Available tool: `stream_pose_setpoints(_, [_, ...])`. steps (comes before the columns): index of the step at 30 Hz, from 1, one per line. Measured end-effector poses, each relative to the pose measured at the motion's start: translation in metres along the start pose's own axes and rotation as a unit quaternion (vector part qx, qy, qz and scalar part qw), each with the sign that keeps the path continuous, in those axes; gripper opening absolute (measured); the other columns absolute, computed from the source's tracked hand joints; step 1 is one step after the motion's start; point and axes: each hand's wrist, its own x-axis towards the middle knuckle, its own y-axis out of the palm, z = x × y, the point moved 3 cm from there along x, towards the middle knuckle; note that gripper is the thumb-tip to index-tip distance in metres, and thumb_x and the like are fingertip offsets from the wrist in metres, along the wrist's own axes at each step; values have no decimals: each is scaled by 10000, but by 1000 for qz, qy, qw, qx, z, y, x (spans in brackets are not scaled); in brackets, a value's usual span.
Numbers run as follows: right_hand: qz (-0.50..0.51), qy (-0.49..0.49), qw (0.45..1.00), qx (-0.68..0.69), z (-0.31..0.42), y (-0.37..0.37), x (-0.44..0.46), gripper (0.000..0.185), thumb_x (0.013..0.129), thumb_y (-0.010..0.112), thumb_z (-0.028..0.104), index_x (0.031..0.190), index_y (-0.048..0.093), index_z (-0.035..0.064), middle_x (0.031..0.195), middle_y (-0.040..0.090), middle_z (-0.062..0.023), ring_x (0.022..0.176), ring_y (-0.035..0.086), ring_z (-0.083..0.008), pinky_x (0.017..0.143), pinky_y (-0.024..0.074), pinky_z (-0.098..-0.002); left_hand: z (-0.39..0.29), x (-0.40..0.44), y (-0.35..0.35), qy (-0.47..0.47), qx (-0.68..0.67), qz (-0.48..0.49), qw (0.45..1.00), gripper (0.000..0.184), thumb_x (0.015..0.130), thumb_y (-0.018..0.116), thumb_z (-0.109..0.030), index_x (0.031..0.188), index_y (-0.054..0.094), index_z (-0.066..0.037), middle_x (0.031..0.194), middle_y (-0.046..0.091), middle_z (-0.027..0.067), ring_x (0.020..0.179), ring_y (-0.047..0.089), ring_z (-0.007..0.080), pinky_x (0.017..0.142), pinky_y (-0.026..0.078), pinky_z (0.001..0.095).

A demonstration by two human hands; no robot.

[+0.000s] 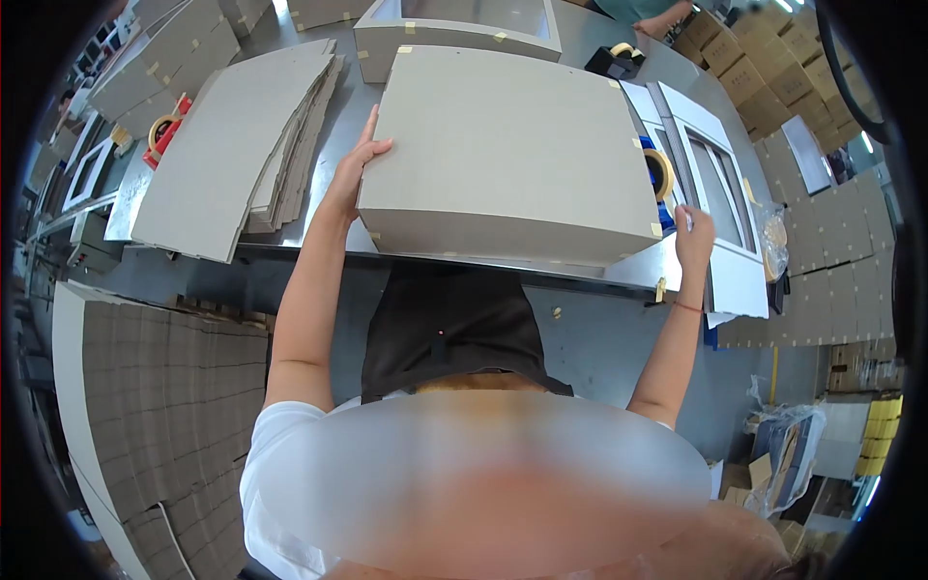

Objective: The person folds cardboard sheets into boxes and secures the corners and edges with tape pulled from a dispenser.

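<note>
A large grey cardboard box (512,135) lies flat on the metal table before me, with small pieces of yellowish tape at its corners and edges. My left hand (360,169) rests open against the box's left side, thumb and fingers spread. Off the box's right front corner is my right hand (694,232), its fingers curled closed; whatever they may hold is too small to make out. Just beyond that hand stands a blue tape dispenser (646,159) with a roll of tape (659,175), partly hidden by the box.
Stacked grey cardboard sheets (237,135) lie at the left, beside a red tape dispenser (159,140). White framed panels (710,164) lie at the right. Behind are another box (454,43), a black tape dispenser (616,62) and a person's arm (667,17). Cartons (739,82) are piled at back right.
</note>
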Motion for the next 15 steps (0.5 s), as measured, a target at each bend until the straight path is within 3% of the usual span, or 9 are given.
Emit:
stream_pose_setpoints(2, [-117, -114, 959, -231, 17, -14, 8, 313, 868, 557, 333, 935, 673, 50, 921, 640, -157, 768, 596, -304, 718, 474, -384, 2, 1, -3, -4, 2, 6, 1000, 764, 830, 507, -210, 1473, 100, -135, 1478, 212, 159, 1320, 305, 270, 1044, 265, 313])
stream_pose_setpoints(3, [-83, -100, 963, -236, 3, -9, 15, 346, 862, 570, 344, 932, 663, 18, 904, 643, -121, 785, 589, -242, 710, 469, -363, 3, 2, -5, 2, 0, 5, 1000, 761, 829, 507, -209, 1472, 107, -136, 1475, 218, 159, 1315, 313, 268, 1040, 273, 315])
stream_pose_setpoints(4, [-84, -94, 963, -239, -3, -8, 24, 346, 862, 570, 344, 932, 663, 18, 904, 643, -121, 785, 589, -242, 710, 469, -363, 3, 3, -5, 9, -4, 4, 1000, 758, 828, 507, -208, 1472, 113, -137, 1472, 225, 158, 1310, 320, 265, 1036, 281, 317])
stream_pose_setpoints(5, [96, 65, 991, -60, -19, 3, 33, 338, 857, 581, 335, 923, 663, 14, 888, 638, -97, 805, 584, -213, 713, 469, -355, 3, 3, -4, 6, -4, 11, 1000, 758, 828, 507, -208, 1472, 113, -137, 1472, 225, 158, 1310, 320, 265, 1036, 281, 317])
stream_pose_setpoints(6, [265, 219, 931, 126, -30, 13, 31, 330, 852, 592, 327, 914, 663, 10, 872, 634, -72, 825, 578, -184, 716, 470, -348, 2, 2, -3, 14, -3, 8, 1000, 757, 827, 508, -210, 1472, 118, -137, 1471, 230, 156, 1307, 323, 263, 1034, 284, 321])
stream_pose_setpoints(10, [255, 284, 893, 238, -39, 14, 30, 230, 858, 607, 283, 887, 663, 62, 781, 607, -17, 793, 551, -139, 764, 441, -342, 3, 4, -4, 12, -7, 2, 1000, 752, 828, 509, -217, 1471, 127, -136, 1469, 236, 150, 1307, 323, 265, 1036, 284, 328])
stream_pose_setpoints(12, [286, 284, 868, 290, -40, 18, 29, 206, 825, 632, 257, 869, 669, 59, 848, 623, -47, 832, 574, -161, 778, 490, -350, 4, 5, -5, 11, -1, 3, 1000, 748, 831, 506, -220, 1470, 127, -133, 1471, 235, 148, 1310, 320, 269, 1039, 283, 332])
stream_pose_setpoints(14, [275, 305, 863, 295, -40, 13, 25, 196, 825, 640, 244, 867, 659, 53, 866, 614, -48, 846, 571, -163, 806, 490, -353, 5, 6, -6, 25, 3, 1, 1000, 745, 833, 502, -217, 1469, 126, -131, 1471, 236, 151, 1312, 319, 271, 1041, 286, 332])
stream_pose_setpoints(15, [240, 316, 842, 366, -38, 9, 20, 201, 831, 638, 245, 874, 655, 49, 877, 608, -45, 852, 569, -161, 807, 490, -351, 4, 4, -4, 21, 2, 3, 1000, 745, 833, 502, -217, 1469, 126, -131, 1471, 236, 151, 1312, 319, 271, 1041, 286, 332])
